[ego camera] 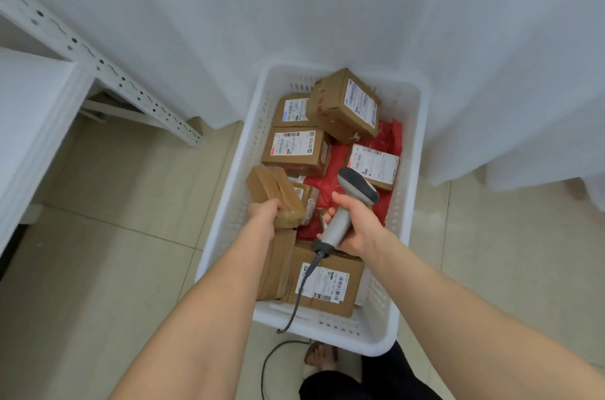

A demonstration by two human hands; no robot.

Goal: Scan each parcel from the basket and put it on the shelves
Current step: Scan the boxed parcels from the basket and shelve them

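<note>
- The left grip (pixel 264 213) reaches forward from a bare, nearly straight forearm, with its back turned to the camera. Its fingers curl round the near end of a small brown cardboard parcel wrapped in clear tape (pixel 273 190).
- That small parcel is tilted, its far end raised. It sits over the left side of the white perforated plastic basket (pixel 327 331), above the other parcels and just beside the basket's left wall.
- The right grip (pixel 357 231) is closed round the handle of a grey handheld barcode scanner (pixel 358 185), with the forefinger lying across the front of the handle. The right forearm comes in from the lower right, wrist bent slightly inward.
- The scanner's dark head points away from the person, toward the far end of the basket. Its grey cable (pixel 301 295) hangs from the handle, drops over the near rim and runs onto the beige tiled floor (pixel 114 186).
- The basket stands on the floor and holds several labelled brown cardboard boxes. One large box (pixel 329 281) lies at the near end, one (pixel 298 149) at mid-left, and one (pixel 347 105) rests tilted at the far end on top of others.
- A red plastic mailer bag (pixel 388 132) lies under the boxes on the right.
- White metal shelving (pixel 98 62) stands to the left, well apart from the basket.
- A white curtain (pixel 294 6) hangs behind the basket.
</note>
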